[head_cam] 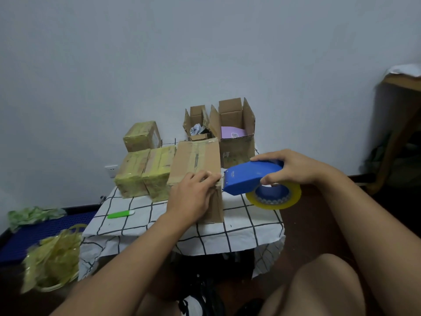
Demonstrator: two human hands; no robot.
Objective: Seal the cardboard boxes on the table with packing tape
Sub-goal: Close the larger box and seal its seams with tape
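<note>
Seen at centre frame on a cloth-draped worktop point(237, 226): a tall cardboard box point(197, 160), flaps down, a strip of clear tape already along its top seam. Pressed against the near top edge, the left hand point(191, 197), fingers laid over the corner and touching the cardboard, steadying rather than clutching. Just to the right of the box, the right hand point(293, 167), grip closed around a blue tape dispenser point(248, 177), thumb below and fingers over the top, its nose at the box's right edge; yellowish packing tape roll point(274, 198) hanging beneath.

Probably light and fairly stiff, that box, though creased and a little bowed at the front, so likely to shift or tip under a pull of tape; best held at the top corner or flat on the lid, away from the seam. Tape likely sticky and prone to folding on itself.

At left of centre, three sealed boxes point(145, 172) wrapped in yellowish tape. Toward the back, two open boxes point(234, 133), flaps up, still to be sealed by the look of it. Near the worktop's left edge, a green utility knife point(120, 214).

Hard to make out: whether a free end of tape touches the box, hidden behind the dispenser's nose and the left fingers. Contents of the open boxes only partly visible. Far side of the tall box out of sight
</note>
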